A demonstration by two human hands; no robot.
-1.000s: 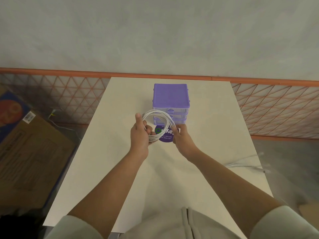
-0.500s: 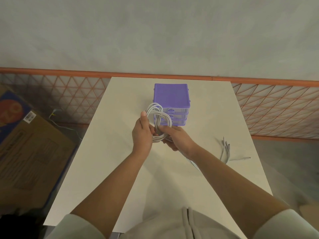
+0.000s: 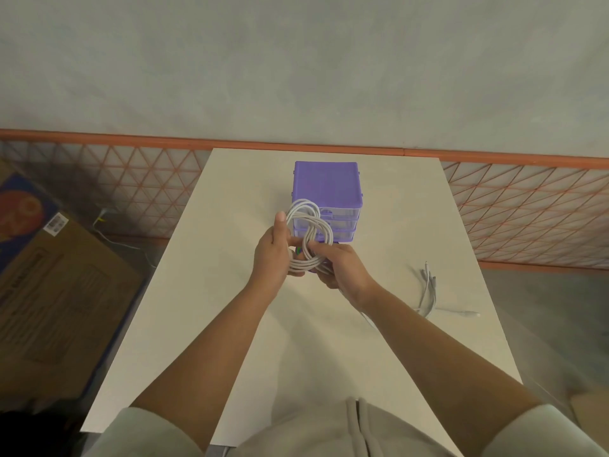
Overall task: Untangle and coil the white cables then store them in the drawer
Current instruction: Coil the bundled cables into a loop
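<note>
A white cable coil (image 3: 308, 225) is held up in front of the purple drawer unit (image 3: 328, 189) at the middle of the table. My left hand (image 3: 275, 255) grips the coil's lower left side, thumb up along the loops. My right hand (image 3: 339, 265) pinches the strands where they cross, at the coil's lower right. The loops make a rough figure-eight. A loose tail runs from my right hand under my forearm to several white cable ends (image 3: 428, 288) lying on the table at the right. The drawers look shut.
The cream table (image 3: 230, 209) reaches back to a wall with an orange rail. A cardboard box (image 3: 56, 282) stands on the floor to the left. An orange mesh fence (image 3: 534, 212) runs along the right.
The flat round coil has been twisted into a figure-eight. My right hand moved in from the coil's right edge to its crossing point. The loose cable ends settled on the table at the right.
</note>
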